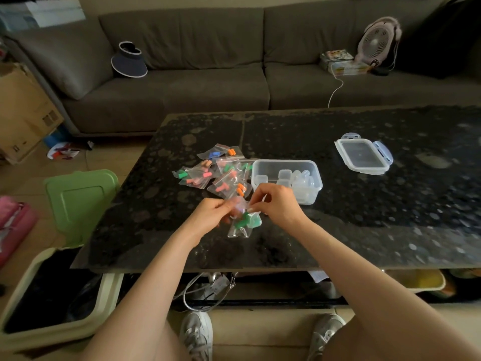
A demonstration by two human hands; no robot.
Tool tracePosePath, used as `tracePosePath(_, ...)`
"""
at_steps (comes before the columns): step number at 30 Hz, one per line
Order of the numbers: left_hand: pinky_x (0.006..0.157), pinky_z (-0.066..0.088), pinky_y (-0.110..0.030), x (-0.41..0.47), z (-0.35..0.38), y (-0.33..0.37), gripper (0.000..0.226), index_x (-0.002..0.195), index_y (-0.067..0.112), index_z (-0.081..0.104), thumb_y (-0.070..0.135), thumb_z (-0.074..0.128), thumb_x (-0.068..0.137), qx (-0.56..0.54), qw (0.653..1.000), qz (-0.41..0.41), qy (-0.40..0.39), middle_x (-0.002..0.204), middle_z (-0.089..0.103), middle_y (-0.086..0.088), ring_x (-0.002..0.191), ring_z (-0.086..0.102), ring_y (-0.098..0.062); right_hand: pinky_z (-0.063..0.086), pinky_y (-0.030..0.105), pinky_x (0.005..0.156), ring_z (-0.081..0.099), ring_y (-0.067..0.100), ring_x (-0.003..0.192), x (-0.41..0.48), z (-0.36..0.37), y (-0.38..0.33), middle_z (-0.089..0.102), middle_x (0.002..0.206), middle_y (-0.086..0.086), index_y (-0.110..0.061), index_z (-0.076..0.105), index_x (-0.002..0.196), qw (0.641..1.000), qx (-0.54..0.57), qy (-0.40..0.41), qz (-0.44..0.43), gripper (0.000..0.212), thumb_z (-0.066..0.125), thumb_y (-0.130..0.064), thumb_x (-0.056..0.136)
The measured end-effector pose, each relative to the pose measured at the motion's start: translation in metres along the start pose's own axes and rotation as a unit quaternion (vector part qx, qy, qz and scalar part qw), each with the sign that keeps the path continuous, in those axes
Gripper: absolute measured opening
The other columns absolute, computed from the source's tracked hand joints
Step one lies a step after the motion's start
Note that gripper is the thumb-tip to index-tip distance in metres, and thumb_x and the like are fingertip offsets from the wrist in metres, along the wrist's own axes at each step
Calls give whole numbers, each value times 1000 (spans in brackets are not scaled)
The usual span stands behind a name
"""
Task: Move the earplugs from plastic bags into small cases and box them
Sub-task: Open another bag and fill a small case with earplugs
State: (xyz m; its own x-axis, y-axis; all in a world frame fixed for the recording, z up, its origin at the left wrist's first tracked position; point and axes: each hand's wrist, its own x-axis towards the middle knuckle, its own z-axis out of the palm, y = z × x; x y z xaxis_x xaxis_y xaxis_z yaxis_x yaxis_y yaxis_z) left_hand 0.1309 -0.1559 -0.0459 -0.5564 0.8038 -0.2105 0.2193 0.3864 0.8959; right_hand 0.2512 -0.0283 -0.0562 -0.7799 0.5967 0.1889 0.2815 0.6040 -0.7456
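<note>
Opening step, I judge: the left hand (210,213) and right hand (277,204) each pinch the top edge of one zip bag (240,231) of green earplugs (244,221), held just above the surface (364,217). The next move calls for parting the seal and fetching a small case (285,175) from the one clear box (283,161). One lid (363,155) lies well apart. Roughly eight more bags (216,173) lie piled (overlapping, so the count is uncertain).
</note>
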Motion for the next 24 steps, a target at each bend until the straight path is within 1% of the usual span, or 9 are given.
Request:
tracePosePath(1,60,42,-19,0,1,0,28,81,17,70,36,53,94,10,1000,8,-14,76,68,6,68,58,-6,54,26,68,58,10,70,-1,1,0,62,77,-6,-14,65,73,999,-25,3,-24,14,76,-7,77)
tracePosePath(3,58,48,-18,-2,0,0,18,88,14,69,28,58,93,-6,999,13,-36,80,71,1,69,64,-10,53,30,67,56,12,70,-3,4,1,59,79,-4,-10,66,75,995,-53,15,-82,11,74,-2,76)
tracePosePath(5,60,55,-21,-2,0,0,18,95,9,69,24,61,91,-47,997,4,-53,83,73,-5,72,70,-13,52,30,63,54,14,69,-5,8,1,58,80,-1,-7,65,79,987,-67,31,-140,13,70,4,77)
tracePosePath(7,61,57,-24,-3,1,0,18,97,5,69,20,62,89,-47,997,1,-57,84,73,-7,74,71,-15,50,30,60,53,16,69,-6,10,-1,56,81,1,-5,61,82,980,-76,35,-179,14,67,7,78)
tracePosePath(10,63,57,-23,-2,-1,0,14,96,2,70,10,61,90,-50,997,3,-50,87,73,-10,75,71,-16,55,34,64,58,19,75,-5,13,0,58,89,6,-5,63,85,974,-86,30,-207,12,69,5,79)
tracePosePath(13,67,58,-27,0,-4,0,16,100,3,70,10,56,93,-80,996,-9,-41,89,74,-12,81,72,-21,57,33,69,62,20,81,-2,12,1,58,98,8,-6,67,89,972,-81,31,-217,11,70,1,80)
tracePosePath(16,67,58,-27,0,-5,-1,17,100,2,69,9,55,93,-83,996,-9,-35,88,74,-11,81,72,-21,58,31,73,63,22,86,-2,10,0,59,101,9,-5,69,94,968,-92,25,-231,15,73,-2,80)
tracePosePath(20,71,59,-29,2,-5,-2,13,96,1,70,6,59,90,-66,997,-6,-27,85,73,-13,80,72,-22,57,38,60,60,23,77,-2,13,2,58,94,9,-5,67,87,957,-126,36,-258,14,76,-3,76)
tracePosePath(24,66,58,-24,0,-2,-1,10,92,0,70,4,61,89,-53,998,-5,-34,84,72,-16,77,72,-22,53,38,49,55,23,69,-1,18,3,57,85,8,-6,64,77,949,-151,60,-272,15,77,0,72)
